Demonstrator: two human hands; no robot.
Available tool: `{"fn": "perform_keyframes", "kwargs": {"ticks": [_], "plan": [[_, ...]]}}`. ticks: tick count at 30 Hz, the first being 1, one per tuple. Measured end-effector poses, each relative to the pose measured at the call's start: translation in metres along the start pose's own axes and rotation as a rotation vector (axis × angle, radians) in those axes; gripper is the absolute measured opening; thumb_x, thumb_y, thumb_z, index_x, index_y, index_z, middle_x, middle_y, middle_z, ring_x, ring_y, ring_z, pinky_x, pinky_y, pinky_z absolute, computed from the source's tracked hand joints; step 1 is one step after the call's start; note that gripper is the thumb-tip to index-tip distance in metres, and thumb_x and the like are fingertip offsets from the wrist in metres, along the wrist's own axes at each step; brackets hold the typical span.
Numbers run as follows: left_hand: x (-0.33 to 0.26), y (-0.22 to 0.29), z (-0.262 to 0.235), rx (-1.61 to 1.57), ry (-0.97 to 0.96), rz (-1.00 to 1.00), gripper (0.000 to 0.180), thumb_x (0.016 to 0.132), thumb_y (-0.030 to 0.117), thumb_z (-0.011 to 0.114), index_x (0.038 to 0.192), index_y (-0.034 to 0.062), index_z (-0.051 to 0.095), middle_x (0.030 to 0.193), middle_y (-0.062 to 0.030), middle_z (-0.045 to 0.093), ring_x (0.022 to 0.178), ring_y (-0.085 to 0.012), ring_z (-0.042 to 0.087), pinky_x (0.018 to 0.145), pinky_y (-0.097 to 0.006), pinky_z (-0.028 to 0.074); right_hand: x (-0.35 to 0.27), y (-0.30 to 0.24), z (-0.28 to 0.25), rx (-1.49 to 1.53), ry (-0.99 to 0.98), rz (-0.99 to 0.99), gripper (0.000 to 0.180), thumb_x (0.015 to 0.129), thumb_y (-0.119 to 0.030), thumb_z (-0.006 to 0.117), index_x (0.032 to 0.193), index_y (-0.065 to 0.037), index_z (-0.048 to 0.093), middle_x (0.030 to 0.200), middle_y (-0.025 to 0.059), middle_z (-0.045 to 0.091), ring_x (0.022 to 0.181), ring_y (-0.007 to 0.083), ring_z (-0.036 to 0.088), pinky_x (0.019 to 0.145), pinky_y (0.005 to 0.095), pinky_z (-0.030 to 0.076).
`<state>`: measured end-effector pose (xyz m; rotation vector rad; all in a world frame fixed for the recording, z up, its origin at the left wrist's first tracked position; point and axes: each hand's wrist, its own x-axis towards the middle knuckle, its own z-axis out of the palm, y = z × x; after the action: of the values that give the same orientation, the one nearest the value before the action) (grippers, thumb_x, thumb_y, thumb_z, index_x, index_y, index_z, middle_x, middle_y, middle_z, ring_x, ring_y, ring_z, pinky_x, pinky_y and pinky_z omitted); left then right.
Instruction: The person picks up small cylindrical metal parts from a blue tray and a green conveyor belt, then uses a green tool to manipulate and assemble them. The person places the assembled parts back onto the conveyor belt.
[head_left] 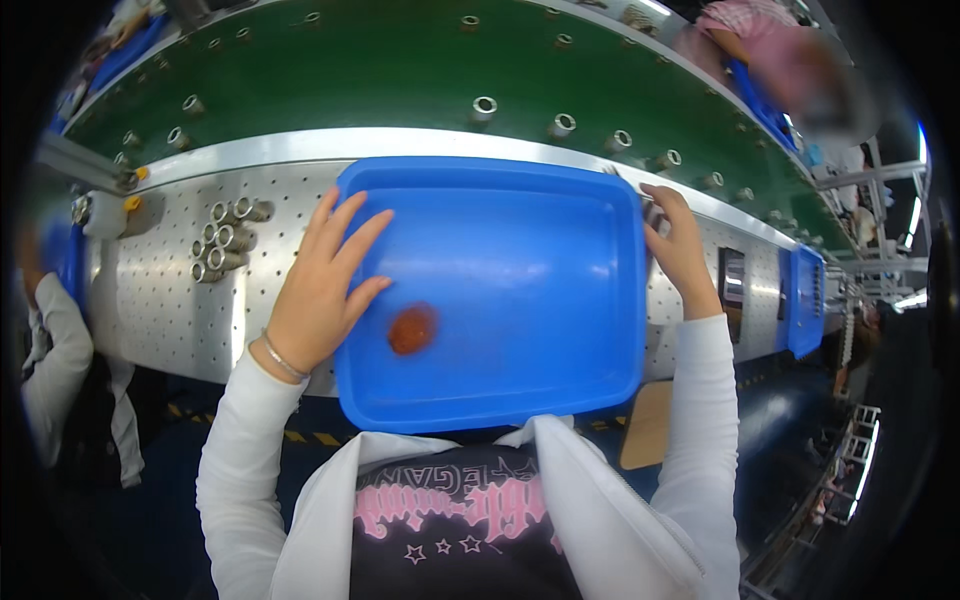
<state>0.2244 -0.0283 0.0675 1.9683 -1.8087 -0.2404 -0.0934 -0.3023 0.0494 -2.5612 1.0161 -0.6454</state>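
Observation:
A wide blue plastic tray [490, 413] sits in front of me, its near edge against my body. Inside it, toward the left, lies a small reddish-brown lump [412, 329], blurred, its kind unclear. My left hand [325, 285] reaches over the tray's left rim with spread fingers, holding nothing. At the right rim is my right hand [683, 250], thumb and forefinger apart. Metal fittings [651, 213] show partly between that hand and the tray, and I see no grip on them. My right hand's other fingers are hidden.
The tray overlaps a perforated metal worktop [160, 310]. Several metal fittings [228, 238] cluster on its left. Beyond a metal rail runs a green conveyor [380, 80] with scattered fittings. Another blue tray [806, 300] stands far right; a wooden stool [648, 425] is below. Other people stand nearby.

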Motion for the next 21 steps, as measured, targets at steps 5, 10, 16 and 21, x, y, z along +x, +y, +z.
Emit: {"fn": "perform_keyframes", "kwargs": {"ticks": [5,10,16,21], "plan": [[0.003,-0.021,-0.018,0.154,0.276,-0.029,0.039,0.078,0.008,0.065,0.116,0.0059,0.056,0.124,-0.0150,0.050,0.117,-0.0338,0.047,0.098,-0.039,0.038,-0.013,-0.002,0.021,-0.068,0.015,0.131,0.023,0.081,-0.011,0.059,0.103,-0.004,0.062,0.096,0.0141,0.060,0.082,0.0275,0.059,0.071,0.0333,0.047],[-0.013,-0.069,-0.048,0.398,0.386,-0.272,0.021,0.070,0.006,0.071,0.087,0.0032,0.060,0.102,-0.0136,0.057,0.097,-0.0320,0.053,0.085,-0.039,0.043,-0.021,-0.001,0.012,-0.224,0.077,0.116,0.016,0.086,-0.012,0.054,0.095,-0.002,0.063,0.083,0.0160,0.063,0.071,0.0307,0.061,0.064,0.0364,0.047],[-0.006,-0.074,-0.035,0.512,0.333,-0.220,0.012,0.077,0.007,0.067,0.083,-0.0004,0.060,0.101,-0.0136,0.059,0.092,-0.0314,0.055,0.082,-0.037,0.044,-0.050,-0.002,-0.008,0.987,0.138,0.545,0.022,0.096,-0.019,0.046,0.100,-0.002,0.058,0.075,0.0032,0.057,0.061,0.0092,0.053,0.053,0.0203,0.044],[-0.006,-0.061,-0.038,0.103,0.477,-0.244,0.013,0.088,0.009,0.059,0.097,-0.0011,0.058,0.107,-0.0102,0.060,0.096,-0.0191,0.057,0.087,-0.029,0.042,-0.069,-0.020,-0.027,1.661,0.043,0.499,0.022,0.093,-0.024,0.051,0.097,-0.003,0.054,0.072,0.0019,0.054,0.057,0.0077,0.047,0.048,0.0209,0.037]]}}
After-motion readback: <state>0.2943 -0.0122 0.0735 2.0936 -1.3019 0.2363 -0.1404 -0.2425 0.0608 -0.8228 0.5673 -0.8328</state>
